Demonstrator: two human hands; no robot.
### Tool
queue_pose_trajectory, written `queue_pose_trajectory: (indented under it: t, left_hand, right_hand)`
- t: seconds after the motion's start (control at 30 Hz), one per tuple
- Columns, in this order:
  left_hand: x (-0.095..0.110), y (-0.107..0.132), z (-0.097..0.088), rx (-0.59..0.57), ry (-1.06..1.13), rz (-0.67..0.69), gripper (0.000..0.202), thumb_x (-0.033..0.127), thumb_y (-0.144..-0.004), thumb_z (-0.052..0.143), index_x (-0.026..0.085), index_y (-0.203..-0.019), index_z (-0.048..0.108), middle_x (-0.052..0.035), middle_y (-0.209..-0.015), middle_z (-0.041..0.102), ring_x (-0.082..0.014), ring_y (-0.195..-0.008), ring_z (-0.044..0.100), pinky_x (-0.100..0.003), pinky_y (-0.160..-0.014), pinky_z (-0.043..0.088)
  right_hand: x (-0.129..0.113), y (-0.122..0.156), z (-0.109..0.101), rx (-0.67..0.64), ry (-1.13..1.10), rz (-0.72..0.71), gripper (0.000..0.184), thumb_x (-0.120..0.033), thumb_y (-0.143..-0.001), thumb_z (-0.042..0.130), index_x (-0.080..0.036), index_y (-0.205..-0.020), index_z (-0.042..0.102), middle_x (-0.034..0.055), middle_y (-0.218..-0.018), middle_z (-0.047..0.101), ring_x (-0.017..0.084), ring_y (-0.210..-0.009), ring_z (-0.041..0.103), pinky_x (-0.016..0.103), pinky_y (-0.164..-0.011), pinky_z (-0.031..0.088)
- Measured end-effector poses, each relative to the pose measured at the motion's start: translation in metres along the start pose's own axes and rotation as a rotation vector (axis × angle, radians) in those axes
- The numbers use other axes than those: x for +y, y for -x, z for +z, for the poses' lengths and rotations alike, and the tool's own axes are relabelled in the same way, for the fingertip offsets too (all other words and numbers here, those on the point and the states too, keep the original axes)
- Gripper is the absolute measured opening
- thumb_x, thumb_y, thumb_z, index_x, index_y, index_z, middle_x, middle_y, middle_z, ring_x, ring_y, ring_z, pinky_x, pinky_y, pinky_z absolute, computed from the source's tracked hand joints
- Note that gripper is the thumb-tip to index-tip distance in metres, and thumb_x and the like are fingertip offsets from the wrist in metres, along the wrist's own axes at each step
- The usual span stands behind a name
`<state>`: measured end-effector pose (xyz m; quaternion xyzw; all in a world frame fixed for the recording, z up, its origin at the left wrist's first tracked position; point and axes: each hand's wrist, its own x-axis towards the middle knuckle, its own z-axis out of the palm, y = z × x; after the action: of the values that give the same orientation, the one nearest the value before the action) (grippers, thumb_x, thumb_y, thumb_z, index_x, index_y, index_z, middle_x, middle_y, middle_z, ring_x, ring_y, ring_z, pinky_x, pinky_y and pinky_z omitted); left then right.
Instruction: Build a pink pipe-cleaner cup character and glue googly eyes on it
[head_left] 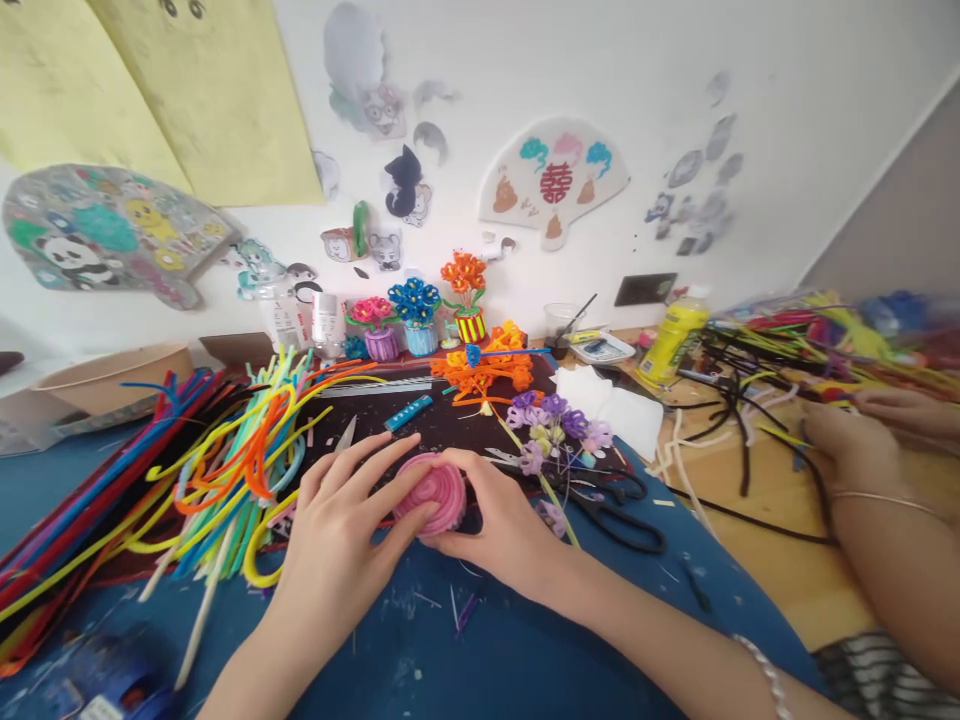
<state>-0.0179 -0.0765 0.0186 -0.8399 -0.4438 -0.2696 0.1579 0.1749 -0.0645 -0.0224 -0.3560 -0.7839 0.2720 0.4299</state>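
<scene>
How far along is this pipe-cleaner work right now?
Done-looking: three potted pipe-cleaner flowers stand by the wall, and a purple pipe-cleaner flower bunch lies on the dark mat. In hand: the left hand and right hand hold a pink pipe-cleaner coil between them. Left: a heap of loose pipe cleaners lies unshaped beside them.

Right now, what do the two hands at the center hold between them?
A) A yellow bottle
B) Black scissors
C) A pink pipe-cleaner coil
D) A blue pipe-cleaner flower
C. The left hand and the right hand cup the pink pipe-cleaner coil from both sides.
</scene>
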Motion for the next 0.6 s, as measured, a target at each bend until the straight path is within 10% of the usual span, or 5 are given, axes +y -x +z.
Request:
queue_pose_trajectory:
  t: [0.6]
  left_hand:
    - [0.0084,-0.0050,-0.0008,-0.003,0.129,-0.165,0.022,0.031,-0.090,0.060,0.035,-0.108,0.071,0.0005,-0.127,0.067,-0.0277,-0.120,0.054,-0.052,-0.098,0.040]
  right_hand:
    - [0.0034,0.0019,0.0027,-0.004,0.019,0.001,0.054,-0.024,-0.082,0.073,-0.029,-0.126,0.044,0.0046,-0.126,0.061,0.023,-0.115,0.060,0.039,-0.096,0.050]
